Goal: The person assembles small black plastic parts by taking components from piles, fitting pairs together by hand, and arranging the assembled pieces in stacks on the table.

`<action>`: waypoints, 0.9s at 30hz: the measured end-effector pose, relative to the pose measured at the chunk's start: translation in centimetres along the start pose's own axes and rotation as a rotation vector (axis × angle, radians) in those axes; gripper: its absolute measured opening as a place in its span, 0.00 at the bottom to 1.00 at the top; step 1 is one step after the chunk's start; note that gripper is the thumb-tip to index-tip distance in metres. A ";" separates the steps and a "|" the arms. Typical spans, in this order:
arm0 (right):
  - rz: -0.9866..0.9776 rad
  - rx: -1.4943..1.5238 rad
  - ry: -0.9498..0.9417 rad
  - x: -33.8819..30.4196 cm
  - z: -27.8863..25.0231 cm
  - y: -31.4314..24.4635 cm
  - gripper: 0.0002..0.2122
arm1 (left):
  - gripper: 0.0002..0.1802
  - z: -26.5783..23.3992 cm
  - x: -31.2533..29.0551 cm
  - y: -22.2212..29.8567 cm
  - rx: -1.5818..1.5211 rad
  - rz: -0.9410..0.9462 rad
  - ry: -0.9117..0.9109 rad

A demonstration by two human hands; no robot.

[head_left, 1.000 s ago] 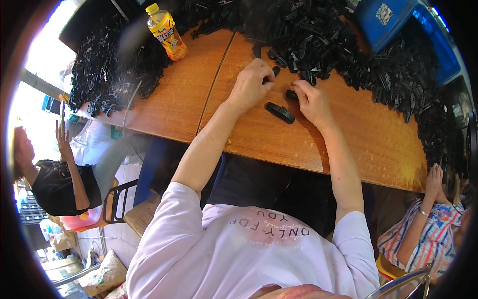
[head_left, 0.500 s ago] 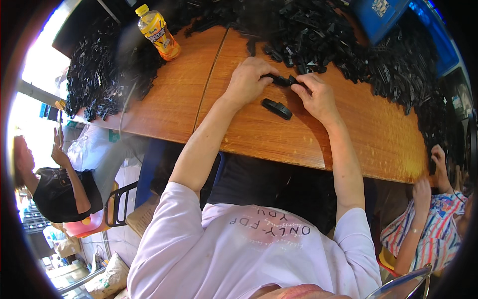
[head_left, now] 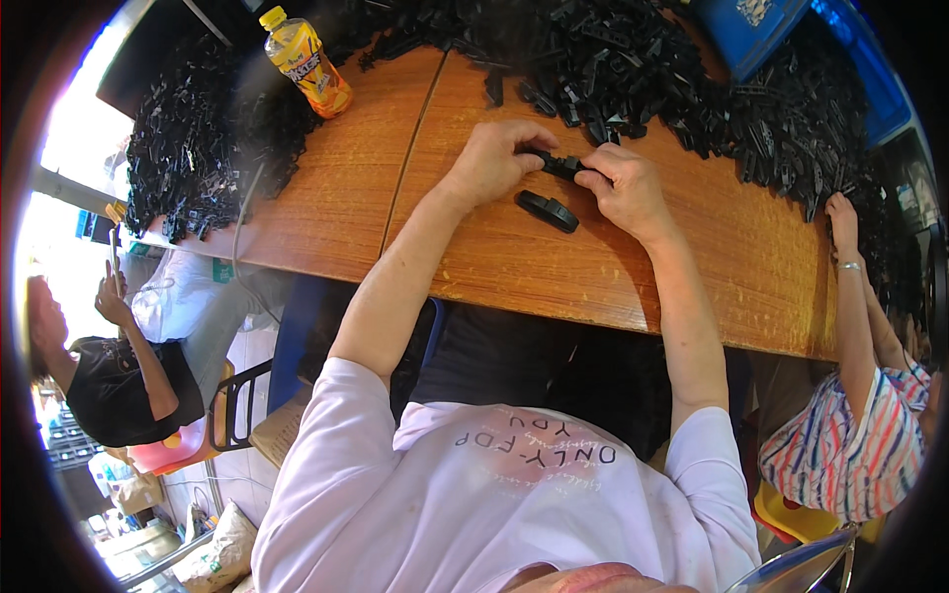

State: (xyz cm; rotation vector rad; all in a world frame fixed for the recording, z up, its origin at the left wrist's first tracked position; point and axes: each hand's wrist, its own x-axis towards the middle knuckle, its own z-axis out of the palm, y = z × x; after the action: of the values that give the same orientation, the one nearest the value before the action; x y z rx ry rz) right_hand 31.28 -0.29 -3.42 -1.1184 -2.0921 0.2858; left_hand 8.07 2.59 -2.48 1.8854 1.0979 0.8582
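Between my two hands, just above the wooden table (head_left: 474, 252), is a small elongated black plastic part (head_left: 557, 164). My left hand (head_left: 499, 158) pinches its left end with thumb and fingertips. At its right end, my right hand (head_left: 623, 188) grips it with thumb and bent fingers, which partly cover it. Whether it is one part or two joined pieces I cannot make out. A second black part (head_left: 547, 211), longish with a rounded end, lies on the table just nearer to me than my hands.
A large heap of black plastic parts (head_left: 633, 69) spreads along the far side, with another heap (head_left: 198, 148) at left. A yellow-capped drink bottle (head_left: 308, 64) stands beside that. A blue bin (head_left: 756, 35) is at far right. Co-workers sit left and right.
My right fingers have come down and closed in on the black part, bringing my hands slightly nearer together. The co-worker at right has reached a hand forward to the heap.
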 end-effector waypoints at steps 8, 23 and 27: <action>-0.105 0.019 -0.053 -0.2 0.3 -0.2 0.06 | 0.22 -0.9 -0.4 1.1 -0.056 -0.080 -0.163; 0.196 -0.443 0.131 -0.5 -1.0 3.9 0.11 | 0.16 4.4 6.0 1.2 0.662 0.501 -0.015; 0.133 -0.434 0.196 -1.0 -1.3 4.6 0.10 | 0.13 4.8 5.7 0.5 0.618 0.451 -0.051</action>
State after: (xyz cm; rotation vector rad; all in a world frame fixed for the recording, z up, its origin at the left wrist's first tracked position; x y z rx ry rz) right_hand 35.40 1.46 -5.33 -1.4756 -1.9558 -0.2217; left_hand 14.55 6.22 -3.34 2.7270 0.9886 0.7496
